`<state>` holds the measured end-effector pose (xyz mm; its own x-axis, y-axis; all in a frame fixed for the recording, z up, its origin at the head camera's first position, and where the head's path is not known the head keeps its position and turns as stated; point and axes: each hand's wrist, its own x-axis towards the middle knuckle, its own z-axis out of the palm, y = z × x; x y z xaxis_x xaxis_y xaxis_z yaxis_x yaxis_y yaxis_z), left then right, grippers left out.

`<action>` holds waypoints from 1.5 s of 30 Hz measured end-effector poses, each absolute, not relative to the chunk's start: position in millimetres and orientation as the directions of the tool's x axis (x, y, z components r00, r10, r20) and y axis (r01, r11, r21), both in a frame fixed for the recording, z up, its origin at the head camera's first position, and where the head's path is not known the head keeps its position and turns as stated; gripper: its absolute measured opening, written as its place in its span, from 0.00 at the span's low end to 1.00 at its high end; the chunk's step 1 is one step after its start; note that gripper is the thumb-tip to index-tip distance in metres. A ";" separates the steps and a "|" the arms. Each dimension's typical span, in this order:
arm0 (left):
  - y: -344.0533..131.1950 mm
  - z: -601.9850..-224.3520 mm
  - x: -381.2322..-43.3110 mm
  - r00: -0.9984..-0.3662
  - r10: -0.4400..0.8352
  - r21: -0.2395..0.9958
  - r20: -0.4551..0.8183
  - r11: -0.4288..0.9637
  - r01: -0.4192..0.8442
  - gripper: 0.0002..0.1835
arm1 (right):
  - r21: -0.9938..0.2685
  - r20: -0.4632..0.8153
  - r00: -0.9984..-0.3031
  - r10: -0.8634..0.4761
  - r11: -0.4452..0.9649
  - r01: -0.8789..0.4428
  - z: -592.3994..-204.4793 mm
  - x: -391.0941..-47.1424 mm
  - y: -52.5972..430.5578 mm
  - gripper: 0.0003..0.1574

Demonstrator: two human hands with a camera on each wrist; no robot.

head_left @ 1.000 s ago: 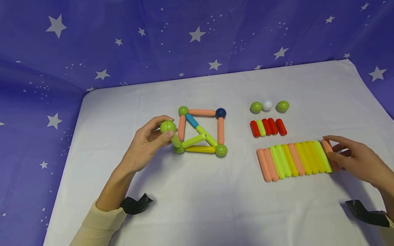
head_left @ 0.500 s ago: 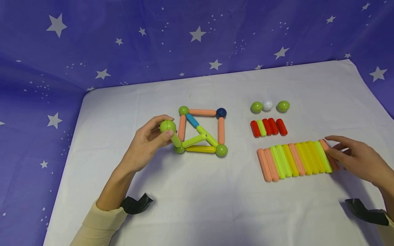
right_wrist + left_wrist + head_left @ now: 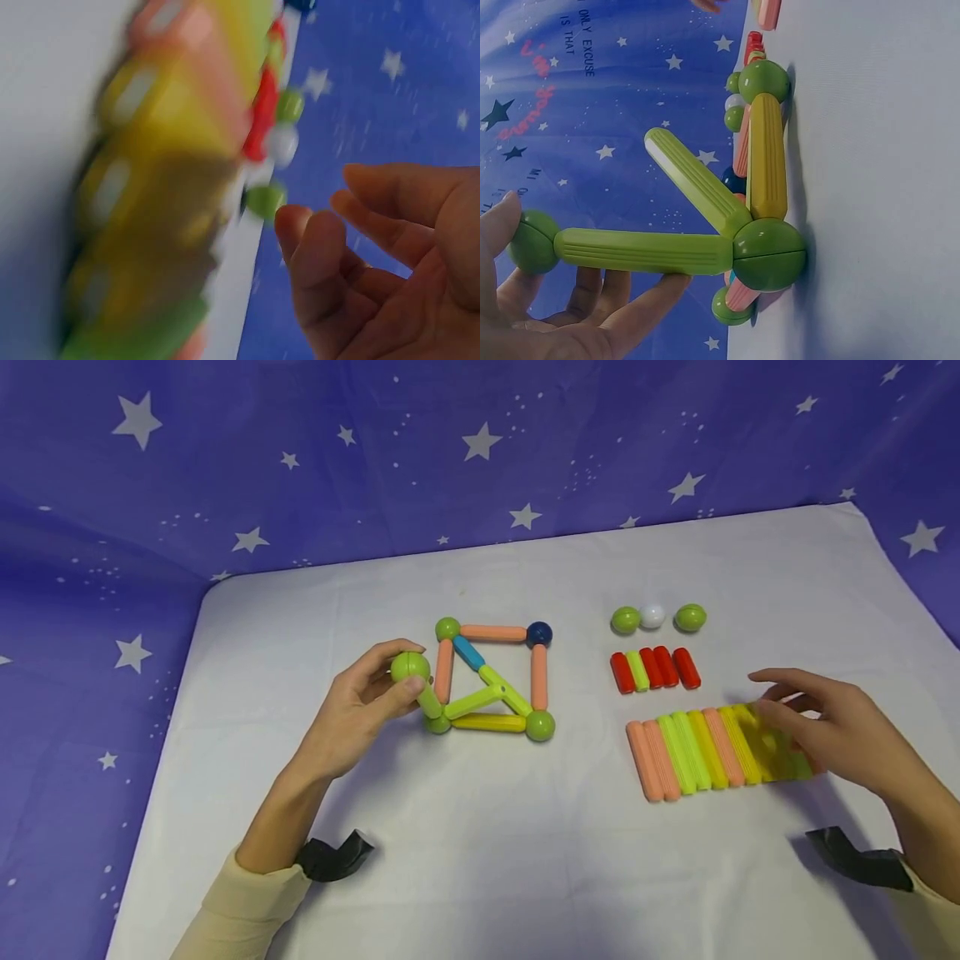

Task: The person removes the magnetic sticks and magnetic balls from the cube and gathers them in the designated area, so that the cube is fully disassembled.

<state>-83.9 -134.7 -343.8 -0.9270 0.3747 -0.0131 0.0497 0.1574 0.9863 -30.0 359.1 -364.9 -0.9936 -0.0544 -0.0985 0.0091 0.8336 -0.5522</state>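
Note:
My left hand pinches a green ball between thumb and fingers. That ball tops a raised green rod, whose other end meets a green corner ball. A second green rod slants up from the same corner, its far end touching no ball. These join a toy frame of peach rods, a yellow rod and balls, with a blue rod and a green one across it. My right hand, holding nothing, hovers with bent fingers over a row of long rods, hiding its right end.
Behind the long rods lie several short red rods and a short green one. Farther back are two green balls and a white ball. A starry blue cloth borders the white table.
The right hand brought a peach rod against the right end of the row, let it go, and moved left above the rods. The left hand stays on the green ball.

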 end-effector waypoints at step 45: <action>-134.8 -348.5 -87.0 -0.925 0.379 0.994 0.009 0.099 0.050 0.21 | -0.983 -0.091 -0.864 -0.495 0.182 0.000 -361.0 -96.1 121.6 0.17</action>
